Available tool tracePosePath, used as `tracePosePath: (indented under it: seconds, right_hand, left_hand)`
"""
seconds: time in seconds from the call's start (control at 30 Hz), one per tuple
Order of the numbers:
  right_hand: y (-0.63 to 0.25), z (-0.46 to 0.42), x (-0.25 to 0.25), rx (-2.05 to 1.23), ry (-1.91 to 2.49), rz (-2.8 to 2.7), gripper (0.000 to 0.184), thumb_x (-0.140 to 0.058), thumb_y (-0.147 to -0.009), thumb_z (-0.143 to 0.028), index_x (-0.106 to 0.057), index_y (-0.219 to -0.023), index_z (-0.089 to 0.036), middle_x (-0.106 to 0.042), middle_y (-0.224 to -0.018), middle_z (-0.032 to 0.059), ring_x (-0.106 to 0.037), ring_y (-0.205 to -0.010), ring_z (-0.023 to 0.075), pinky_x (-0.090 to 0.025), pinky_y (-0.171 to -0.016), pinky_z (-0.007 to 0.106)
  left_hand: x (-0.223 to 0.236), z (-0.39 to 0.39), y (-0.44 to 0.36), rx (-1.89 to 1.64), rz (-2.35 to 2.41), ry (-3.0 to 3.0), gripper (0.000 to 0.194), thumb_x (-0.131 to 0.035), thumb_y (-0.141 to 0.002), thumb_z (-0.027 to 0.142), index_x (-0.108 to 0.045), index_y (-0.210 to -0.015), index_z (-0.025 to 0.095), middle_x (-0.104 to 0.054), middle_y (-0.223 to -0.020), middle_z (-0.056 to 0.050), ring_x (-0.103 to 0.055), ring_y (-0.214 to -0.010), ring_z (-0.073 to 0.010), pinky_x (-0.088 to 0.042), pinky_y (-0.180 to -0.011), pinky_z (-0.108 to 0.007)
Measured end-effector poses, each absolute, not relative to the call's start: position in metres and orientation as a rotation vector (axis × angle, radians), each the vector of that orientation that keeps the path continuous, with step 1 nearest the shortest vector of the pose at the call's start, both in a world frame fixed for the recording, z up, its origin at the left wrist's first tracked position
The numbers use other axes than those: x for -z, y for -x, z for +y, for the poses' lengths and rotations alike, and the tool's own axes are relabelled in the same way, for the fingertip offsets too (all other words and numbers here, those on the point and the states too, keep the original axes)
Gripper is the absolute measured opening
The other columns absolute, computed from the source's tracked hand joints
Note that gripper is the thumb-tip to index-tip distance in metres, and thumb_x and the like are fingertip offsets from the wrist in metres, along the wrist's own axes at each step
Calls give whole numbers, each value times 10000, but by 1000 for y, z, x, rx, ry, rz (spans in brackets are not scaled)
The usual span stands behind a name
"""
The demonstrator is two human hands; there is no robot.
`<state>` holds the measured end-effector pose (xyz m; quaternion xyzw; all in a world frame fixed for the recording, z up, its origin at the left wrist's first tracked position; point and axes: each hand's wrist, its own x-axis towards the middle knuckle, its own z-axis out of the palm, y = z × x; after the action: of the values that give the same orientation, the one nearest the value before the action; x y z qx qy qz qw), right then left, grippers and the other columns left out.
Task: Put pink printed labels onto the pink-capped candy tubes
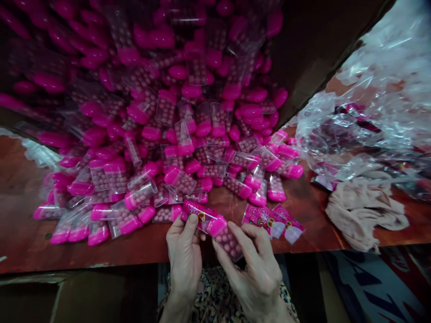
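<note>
My left hand (pixel 184 253) pinches a pink printed plastic sleeve (pixel 194 210) between thumb and fingers. My right hand (pixel 256 269) grips a clear candy container (pixel 229 242) full of small pink balls, its bright pink cap (pixel 217 225) pointing left. The cap meets the right end of the sleeve; how far it goes inside, I cannot tell. Just beyond my right hand, several flat printed sleeves (pixel 256 215) lie fanned out on the table. A big heap of similar pink-capped containers (pixel 182 139) spreads in front of both hands.
The heap spills from a dark, open box (pixel 313 49) onto the reddish-brown table (pixel 134 251). Crumpled clear plastic bags (pixel 380 103) pile up at the right. A beige cloth (pixel 367 211) lies near the front edge. Below the table stands a cardboard box (pixel 87 296) at the left.
</note>
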<state>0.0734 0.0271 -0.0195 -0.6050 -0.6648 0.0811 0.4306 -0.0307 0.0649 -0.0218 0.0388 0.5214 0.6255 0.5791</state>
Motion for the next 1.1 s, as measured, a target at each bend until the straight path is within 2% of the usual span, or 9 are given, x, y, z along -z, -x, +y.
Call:
tracePosePath:
  seconds: [0.17,0.4,0.6,0.83,0.97,1.1]
  right_hand:
    - [-72,26,24,-301,1457,-1665,351,-625,-797,-154,-534,-1135,-186,-501,-919,68,-589,-795,174,-558,-643,285]
    - [-72,26,31,-274,1462,-1629,343,-626,-799,-138,-535,-1128,-172,-492,-929,68,-579,-810,168,-551,-652,269]
    - [-71,27,35,-224,1441,-1577,346,-654,-776,-112,-561,-1107,-149,-498,-926,68,-557,-814,164,-536,-662,262]
    - [-75,31,32,-330,1478,-1477,310,-686,-744,-136,-600,-1038,-177,-508,-893,35,-565,-769,150,-527,-635,251]
    - [-76,30,33,-364,1459,-1449,322,-695,-728,-123,-616,-1032,-193,-517,-890,28,-568,-764,146,-519,-634,245]
    - [-75,28,38,-579,1430,-1317,331,-698,-720,-116,-630,-1024,-227,-562,-883,14,-587,-774,148,-520,-658,251]
  left_hand:
    - [23,65,28,-1469,1246,-122,187,-813,-571,245,-683,-665,150,-674,-608,17,-579,-536,-87,-479,-564,-194]
    - [23,62,20,-1350,1181,-158,186,-792,-609,279,-686,-650,131,-664,-594,-1,-575,-548,-100,-479,-594,-214]
    - [19,60,15,-1245,1030,-111,130,-748,-679,257,-699,-682,136,-689,-622,-28,-652,-661,-152,-505,-752,-292]
    - [22,59,17,-1171,876,-88,178,-762,-665,239,-728,-815,150,-726,-708,-56,-682,-800,-206,-479,-868,-357]
    - [21,59,17,-1155,866,-92,162,-731,-704,226,-725,-853,162,-738,-743,-63,-680,-858,-221,-463,-899,-382]
    - [19,59,16,-1162,867,-133,200,-719,-719,256,-726,-893,158,-743,-800,-86,-669,-912,-245,-453,-913,-404]
